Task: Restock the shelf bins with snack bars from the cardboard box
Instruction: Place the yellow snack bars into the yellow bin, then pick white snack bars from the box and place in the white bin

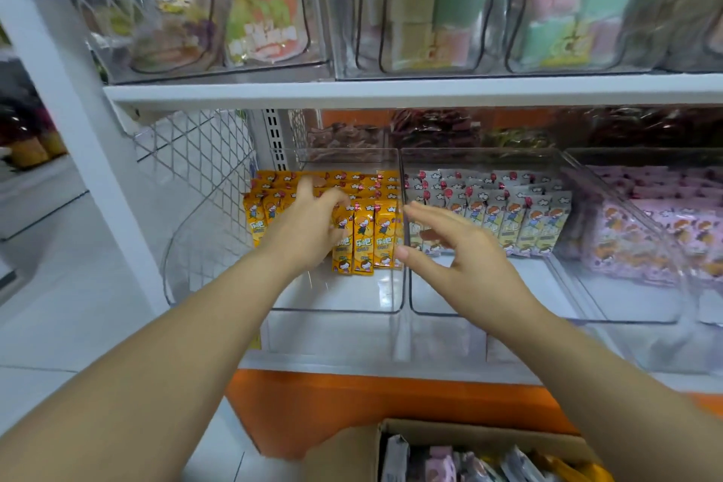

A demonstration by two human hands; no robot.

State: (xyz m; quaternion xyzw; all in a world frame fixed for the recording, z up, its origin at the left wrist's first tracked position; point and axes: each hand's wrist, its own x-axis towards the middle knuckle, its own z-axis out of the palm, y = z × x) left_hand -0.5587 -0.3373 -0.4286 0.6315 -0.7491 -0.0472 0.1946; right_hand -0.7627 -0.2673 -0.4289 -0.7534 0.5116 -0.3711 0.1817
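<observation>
The left hand [313, 223] curls on the upright orange snack bars [365, 235] in the leftmost clear bin [344, 310], the right hand [461, 246] spread empty beside it; released carelessly, that row may topple forward

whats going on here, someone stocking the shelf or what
A person is filling clear shelf bins with snack bars. The left hand curls over the yellow snack bars standing in the left bin. The right hand is open and empty, by the wall between that bin and the next. The cardboard box below holds more bars.
</observation>
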